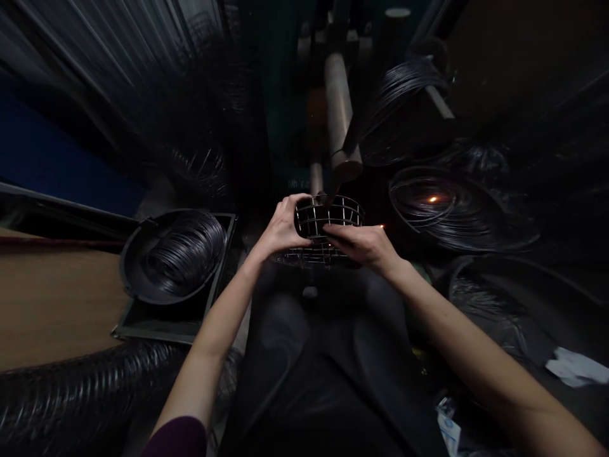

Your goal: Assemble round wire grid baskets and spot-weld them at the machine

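A small round basket of metal wire mesh (316, 221) is between my hands, close below the metal arm (340, 114) of a machine. My left hand (280, 225) grips its left side, thumb low and fingers over the upper rim. On the near right side, the closed fingers of my right hand (366, 244) press against the wires; whether they pinch a separate piece there is too dark to tell. More wire grid (304, 255) shows just under the basket. Orange sparks (382, 226) glow right of the basket.
At left, a black tub (127, 276) holds a stack of wire rings (188, 251). Another bowl of wire rings (476, 216) is at right, with a bright spark over it. A long row of rings (95, 387) lies lower left. White paper (575, 367) lies at right.
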Demonstrator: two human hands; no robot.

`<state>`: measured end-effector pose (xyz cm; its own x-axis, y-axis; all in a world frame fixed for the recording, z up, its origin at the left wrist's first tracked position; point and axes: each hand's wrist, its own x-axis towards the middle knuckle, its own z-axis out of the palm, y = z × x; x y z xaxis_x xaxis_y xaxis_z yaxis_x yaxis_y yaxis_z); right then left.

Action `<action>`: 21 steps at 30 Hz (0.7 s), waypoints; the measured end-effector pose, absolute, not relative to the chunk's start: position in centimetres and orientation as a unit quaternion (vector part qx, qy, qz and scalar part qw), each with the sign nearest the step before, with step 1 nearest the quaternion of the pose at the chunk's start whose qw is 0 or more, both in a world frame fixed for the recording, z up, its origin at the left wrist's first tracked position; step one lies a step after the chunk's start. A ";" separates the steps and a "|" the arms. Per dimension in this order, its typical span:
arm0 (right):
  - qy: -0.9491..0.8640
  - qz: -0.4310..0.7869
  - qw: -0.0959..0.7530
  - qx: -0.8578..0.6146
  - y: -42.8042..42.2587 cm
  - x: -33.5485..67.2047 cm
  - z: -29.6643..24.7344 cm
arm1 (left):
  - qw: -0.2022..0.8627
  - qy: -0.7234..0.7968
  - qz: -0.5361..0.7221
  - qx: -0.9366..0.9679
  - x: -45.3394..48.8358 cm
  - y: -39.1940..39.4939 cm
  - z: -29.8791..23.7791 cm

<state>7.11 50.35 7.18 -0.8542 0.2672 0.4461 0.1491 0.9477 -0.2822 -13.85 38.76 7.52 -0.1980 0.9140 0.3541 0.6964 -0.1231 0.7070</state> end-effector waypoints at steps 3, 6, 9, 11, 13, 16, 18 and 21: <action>-0.951 0.123 0.256 -0.124 50.9 6.3 7.3 | 0.138 0.641 0.438 0.614 -14.6 39.9 7.3; -0.945 0.125 0.277 -0.124 51.4 5.6 7.3 | 0.135 0.645 0.441 0.609 -15.3 41.0 7.0; -0.929 0.123 0.320 -0.142 51.5 5.9 7.1 | 0.136 0.636 0.452 0.610 -15.7 41.4 6.6; -0.913 0.124 0.342 -0.184 51.4 6.3 7.0 | 0.132 0.626 0.462 0.614 -15.9 41.5 6.3; -0.897 0.135 0.350 -0.233 51.6 6.3 7.1 | 0.127 0.620 0.470 0.615 -16.3 41.9 6.0; -0.877 0.177 0.345 -0.285 52.2 5.4 7.6 | 0.133 0.624 0.472 0.609 -17.3 43.1 5.8; -0.866 0.205 0.331 -0.314 52.6 4.4 8.1 | 0.136 0.629 0.469 0.605 -17.9 44.1 5.9; -0.862 0.217 0.305 -0.342 52.7 3.5 8.7 | 0.124 0.627 0.465 0.613 -18.4 44.9 6.1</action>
<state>3.53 52.73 8.69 -0.5793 0.7226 0.3771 0.4574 0.6711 -0.5834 -18.42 44.85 6.09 -0.2174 0.8837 0.4146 0.6532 -0.1839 0.7345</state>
